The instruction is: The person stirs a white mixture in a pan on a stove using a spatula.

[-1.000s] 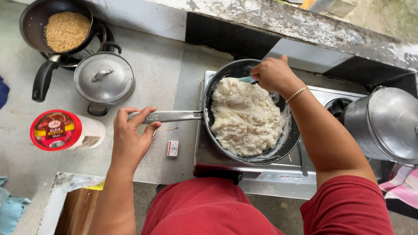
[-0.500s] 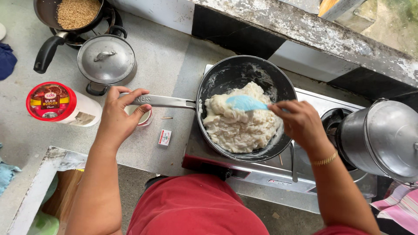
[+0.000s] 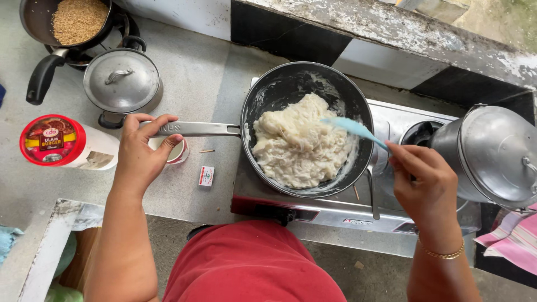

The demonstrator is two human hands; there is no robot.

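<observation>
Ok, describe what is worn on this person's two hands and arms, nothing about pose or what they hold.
Both forearms are bare, with no sleeves or gloves in view. The right hand has a thin gold-coloured chain bracelet around its wrist. The left hand shows no bracelet, watch or ring from this angle. Fingernails look short and unpainted. A red garment covers the body between the arms.

Lidded steel pot (image 3: pixel 121 82) on my bench (image 3: pixel 196 67), black pan of brown grains (image 3: pixel 78 19) behind it, red-lidded tub (image 3: pixel 53 141) lying sideways, little matchbox (image 3: pixel 206 175), another big metal pot (image 3: pixel 495 156) far right
</observation>
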